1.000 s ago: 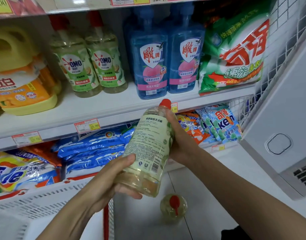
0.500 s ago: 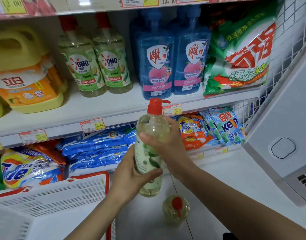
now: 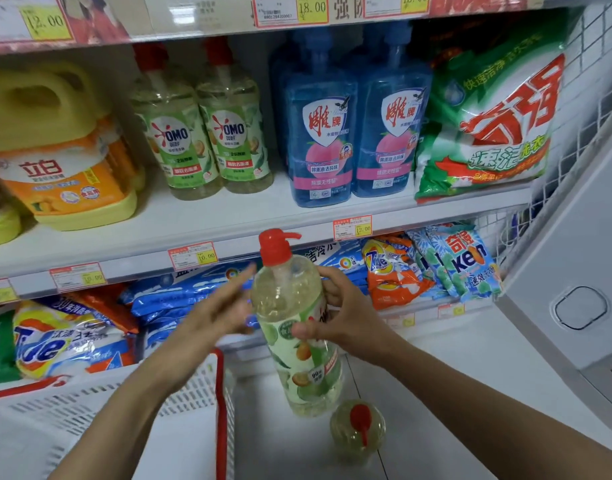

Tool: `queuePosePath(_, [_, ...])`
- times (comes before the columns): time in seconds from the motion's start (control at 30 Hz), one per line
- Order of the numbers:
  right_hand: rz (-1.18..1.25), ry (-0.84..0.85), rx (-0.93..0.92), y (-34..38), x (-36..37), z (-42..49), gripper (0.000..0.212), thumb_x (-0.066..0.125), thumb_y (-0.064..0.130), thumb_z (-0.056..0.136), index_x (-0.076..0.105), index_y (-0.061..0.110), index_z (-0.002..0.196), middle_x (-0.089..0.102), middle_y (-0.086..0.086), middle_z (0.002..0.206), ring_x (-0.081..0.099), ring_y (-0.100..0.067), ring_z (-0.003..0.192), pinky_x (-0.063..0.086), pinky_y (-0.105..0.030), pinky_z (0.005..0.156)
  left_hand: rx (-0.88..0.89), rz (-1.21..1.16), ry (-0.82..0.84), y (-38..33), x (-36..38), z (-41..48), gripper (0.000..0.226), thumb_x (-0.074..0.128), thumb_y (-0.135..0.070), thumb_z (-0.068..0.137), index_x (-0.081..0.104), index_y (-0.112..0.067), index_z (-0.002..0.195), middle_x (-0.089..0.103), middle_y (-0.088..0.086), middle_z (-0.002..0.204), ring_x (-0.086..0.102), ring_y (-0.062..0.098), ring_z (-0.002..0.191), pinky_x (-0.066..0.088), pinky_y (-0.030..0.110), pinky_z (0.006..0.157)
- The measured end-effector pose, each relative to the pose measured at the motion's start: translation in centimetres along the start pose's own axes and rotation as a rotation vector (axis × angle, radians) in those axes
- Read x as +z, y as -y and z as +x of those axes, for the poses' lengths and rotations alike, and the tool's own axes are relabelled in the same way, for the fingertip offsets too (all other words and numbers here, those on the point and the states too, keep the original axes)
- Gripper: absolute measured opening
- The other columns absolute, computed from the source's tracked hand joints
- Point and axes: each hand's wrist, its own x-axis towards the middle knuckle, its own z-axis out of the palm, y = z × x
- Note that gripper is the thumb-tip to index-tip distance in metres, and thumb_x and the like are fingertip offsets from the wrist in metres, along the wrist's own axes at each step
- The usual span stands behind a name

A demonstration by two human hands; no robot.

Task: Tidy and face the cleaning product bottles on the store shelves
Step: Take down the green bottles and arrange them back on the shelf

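Bottle (image 3: 308,372) is now held upright in the right hand (image 3: 349,323) alone; the left hand (image 3: 207,320), at 9 o'clock, is lifted off, fingers straight. Shelving at 11 o'clock seems next.

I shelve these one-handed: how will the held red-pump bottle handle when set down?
Likely heavy for its size: the red-pump bottle looks nearly full of pale liquid. Probably tippy, being tall and narrow. Its smooth plastic may be slippery; the right hand grips its middle.
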Motion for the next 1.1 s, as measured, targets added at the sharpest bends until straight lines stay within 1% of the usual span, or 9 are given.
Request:
queuePosePath(0.07, [-0.122, -0.038, -0.033, -1.0, 0.6, 0.0, 0.084, 0.095, 0.024, 0.058, 0.043, 0.037, 0.123, 0.063, 0.011, 0.120, 0.059, 0.005, 0.107, 0.046, -0.008, 0.087, 0.013, 0.024, -0.279, -2.0, -1.0, 0.8, 0.045, 0.036, -0.075, 0.082, 0.062, -0.057, 0.113, 0.066, -0.005, 0.095, 0.057, 0.011, 0.066, 0.050, 0.035, 0.061])
queuePosePath(0.2, [-0.285, -0.082, -0.128, -2.4, 1.6, 0.0, 0.092, 0.097, 0.033, 0.049, 0.044, 0.028, 0.123, 0.059, 0.013, 0.116, 0.057, 0.001, 0.106, 0.050, -0.022, 0.090, -0.125, 0.413, -0.140, -5.1, 0.9, 1.1, 0.074, 0.017, -0.085, 0.078, 0.066, -0.029, 0.088, 0.068, 0.004, 0.064, 0.052, 0.018, 0.048, 0.040, 0.030, 0.058])
queuePosePath(0.33, [-0.452, -0.094, -0.184, -3.5, 2.8, 0.1, 0.098, 0.094, 0.047, 0.044, 0.044, 0.023, 0.125, 0.052, 0.008, 0.119, 0.055, -0.011, 0.106, 0.050, -0.037, 0.090, -0.198, 0.410, -0.055, -3.8, 1.6, 2.7, 0.053, 0.056, -0.063, 0.085, 0.052, -0.010, 0.079, 0.058, 0.001, 0.045, 0.043, 0.020, 0.037, 0.034, 0.024, 0.045])
queuePosePath(0.5, [-0.499, -0.068, -0.161, -4.9, 3.8, 0.3, 0.102, 0.095, 0.044, 0.044, 0.039, 0.020, 0.125, 0.049, 0.003, 0.118, 0.053, -0.014, 0.104, 0.050, -0.035, 0.088, -0.120, 0.552, -0.137, -2.0, 2.3, 2.6, 0.030, 0.062, -0.037, 0.086, 0.048, -0.016, 0.070, 0.057, -0.006, 0.046, 0.049, 0.009, 0.040, 0.037, 0.027, 0.053])
queuePosePath(0.63, [-0.449, 0.030, -0.089, -6.5, 3.4, 0.5, 0.090, 0.094, 0.041, 0.051, 0.040, 0.023, 0.120, 0.053, 0.003, 0.115, 0.056, -0.015, 0.102, 0.051, -0.039, 0.085, -0.056, 0.764, -0.168, -0.9, 3.5, 1.9, 0.029, 0.059, -0.042, 0.090, 0.052, -0.016, 0.078, 0.062, -0.001, 0.066, 0.057, 0.019, 0.067, 0.035, 0.025, 0.056])
queuePosePath(0.77, [-0.505, 0.108, -0.051, -8.1, 3.2, 0.1, 0.081, 0.094, 0.037, 0.056, 0.041, 0.023, 0.116, 0.055, 0.004, 0.113, 0.057, -0.015, 0.097, 0.048, -0.032, 0.080, -0.031, 0.796, -0.125, 1.9, 4.7, 1.4, 0.036, 0.056, -0.052, 0.091, 0.046, -0.020, 0.076, 0.059, -0.002, 0.064, 0.053, 0.015, 0.063, 0.034, 0.025, 0.055])
queuePosePath(0.87, [-0.522, 0.214, -0.009, -9.1, 3.4, 0.1, 0.085, 0.093, 0.036, 0.060, 0.041, 0.015, 0.124, 0.056, -0.003, 0.121, 0.058, -0.020, 0.105, 0.050, -0.036, 0.087, -0.104, 0.713, -0.099, 3.9, 4.9, 1.5, 0.046, 0.054, -0.063, 0.087, 0.050, -0.017, 0.080, 0.066, 0.000, 0.067, 0.059, 0.017, 0.062, 0.041, 0.030, 0.062])
queuePosePath(0.97, [-0.528, 0.319, 0.052, -9.9, 3.0, -0.1, 0.076, 0.090, 0.035, 0.067, 0.044, 0.015, 0.125, 0.059, -0.004, 0.123, 0.059, -0.021, 0.109, 0.050, -0.041, 0.093, -0.157, 0.685, -0.087, 6.1, 5.3, 1.5, 0.048, 0.055, -0.061, 0.087, 0.052, -0.014, 0.081, 0.063, -0.002, 0.063, 0.056, 0.015, 0.059, 0.040, 0.029, 0.058])
queuePosePath(1.1, [-0.660, 0.415, 0.185, -11.3, 0.9, -1.6, 0.064, 0.079, 0.044, 0.079, 0.048, 0.019, 0.129, 0.058, -0.002, 0.128, 0.057, -0.019, 0.114, 0.047, -0.031, 0.091, -0.159, 0.717, -0.010, 9.6, 6.9, 1.1, 0.042, 0.056, -0.057, 0.089, 0.050, -0.016, 0.079, 0.062, -0.002, 0.064, 0.059, 0.016, 0.063, 0.039, 0.026, 0.056])
